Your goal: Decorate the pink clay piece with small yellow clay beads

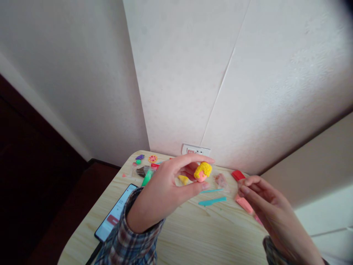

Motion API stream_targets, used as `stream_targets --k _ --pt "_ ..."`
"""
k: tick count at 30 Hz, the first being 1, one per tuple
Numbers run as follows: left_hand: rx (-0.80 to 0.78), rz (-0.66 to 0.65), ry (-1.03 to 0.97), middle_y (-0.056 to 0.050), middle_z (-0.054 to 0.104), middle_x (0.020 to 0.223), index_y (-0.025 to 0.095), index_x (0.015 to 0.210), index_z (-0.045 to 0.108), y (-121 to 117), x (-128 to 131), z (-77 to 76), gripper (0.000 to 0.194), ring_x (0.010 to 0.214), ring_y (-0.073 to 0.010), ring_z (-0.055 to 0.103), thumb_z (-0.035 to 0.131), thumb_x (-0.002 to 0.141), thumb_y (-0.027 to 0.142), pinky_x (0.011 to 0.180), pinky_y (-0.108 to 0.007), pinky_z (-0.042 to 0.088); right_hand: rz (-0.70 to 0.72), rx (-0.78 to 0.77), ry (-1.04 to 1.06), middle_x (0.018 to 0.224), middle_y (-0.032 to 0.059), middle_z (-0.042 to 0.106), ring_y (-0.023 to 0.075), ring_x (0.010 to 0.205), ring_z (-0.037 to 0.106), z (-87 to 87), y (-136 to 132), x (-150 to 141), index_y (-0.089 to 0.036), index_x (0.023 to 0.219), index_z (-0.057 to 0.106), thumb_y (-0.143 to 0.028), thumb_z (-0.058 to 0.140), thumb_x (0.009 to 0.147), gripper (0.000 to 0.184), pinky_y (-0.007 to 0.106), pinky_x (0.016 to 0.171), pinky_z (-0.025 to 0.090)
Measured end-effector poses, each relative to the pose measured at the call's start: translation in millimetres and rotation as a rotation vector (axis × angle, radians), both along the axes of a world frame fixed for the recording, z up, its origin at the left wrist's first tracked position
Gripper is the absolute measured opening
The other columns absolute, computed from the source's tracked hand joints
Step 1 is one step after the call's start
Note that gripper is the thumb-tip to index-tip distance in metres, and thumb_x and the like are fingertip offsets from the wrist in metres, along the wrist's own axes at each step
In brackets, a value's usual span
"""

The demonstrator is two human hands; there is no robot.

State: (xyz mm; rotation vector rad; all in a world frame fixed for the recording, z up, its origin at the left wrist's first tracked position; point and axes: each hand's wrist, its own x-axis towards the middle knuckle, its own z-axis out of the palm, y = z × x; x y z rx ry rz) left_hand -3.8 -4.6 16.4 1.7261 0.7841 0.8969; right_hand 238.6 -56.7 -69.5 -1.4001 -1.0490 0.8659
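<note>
a pale wood-grain counter (pixel 193 232) with a rounded corner stands against a white wall (pixel 187 73), its grain running in long streaks through the bare front part. a thin seam (pixel 221 82) slants down the wall to a white socket plate (pixel 195 149) just above the counter's back edge, and a faint raised pattern (pixel 295 73) shows at upper right. to the left, past the counter, lies a dark reddish floor (pixel 82 195).

the left hand (pixel 169 182), in a plaid cuff (pixel 143 239), holds a small modelling-clay head (pixel 203 172) — pink below, curly yellow on top — between thumb and fingers, raised above the back of the counter. the right hand (pixel 268 200) is apart from it, thumb and forefinger drawn close together; whether they pinch anything cannot be told. it hangs by a red block (pixel 238 175) and a pink block (pixel 243 204).

between the hands, a teal plastic knife (pixel 212 201) lies near a thin teal stick (pixel 211 191), with a clear bag (pixel 221 182) behind. a yellow lump (pixel 182 179) shows through the left hand's grip. at the back left corner sit a purple grape bunch (pixel 140 157) and a citrus slice (pixel 152 159); a lit phone (pixel 114 211) lies along the left edge.
</note>
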Motion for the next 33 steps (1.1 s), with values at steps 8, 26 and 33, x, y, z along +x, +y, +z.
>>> stream_targets --k 8,26,33 --pt "0.038 0.048 0.044 -0.004 0.073 0.102 0.018 0.113 0.071 -4 0 5.9 0.034 0.092 -0.0174 0.065 0.07 0.079 0.021 0.09 -0.031 0.049 -0.027 0.296 0.088 0.074 0.0017 0.069 0.0127 0.069 0.065 61.5 9 -42 -0.024 0.077 0.07 -0.041 0.082 0.071 0.022 0.016 0.059 0.053" --pt "0.111 -0.053 0.094 -0.001 0.074 0.111 0.026 0.117 0.071 -15 9 4.1 0.034 0.095 -0.0166 0.066 0.07 0.083 0.019 0.089 -0.027 0.049 0.027 0.581 -0.344 0.089 -0.0019 0.076 0.0143 0.08 0.074 68.6 -8 -77 -0.03 0.102 0.069 -0.017 0.065 0.089 0.019 0.024 0.075 0.062" --pt "0.034 -0.05 0.148 -0.002 0.075 0.107 0.023 0.118 0.07 -15 6 2.7 0.037 0.092 -0.0174 0.065 0.072 0.081 0.022 0.088 -0.028 0.049 0.016 0.581 -0.524 0.091 -0.0004 0.075 0.0169 0.08 0.071 69.0 -14 -75 -0.032 0.109 0.067 -0.018 0.062 0.091 0.024 0.029 0.07 0.058"
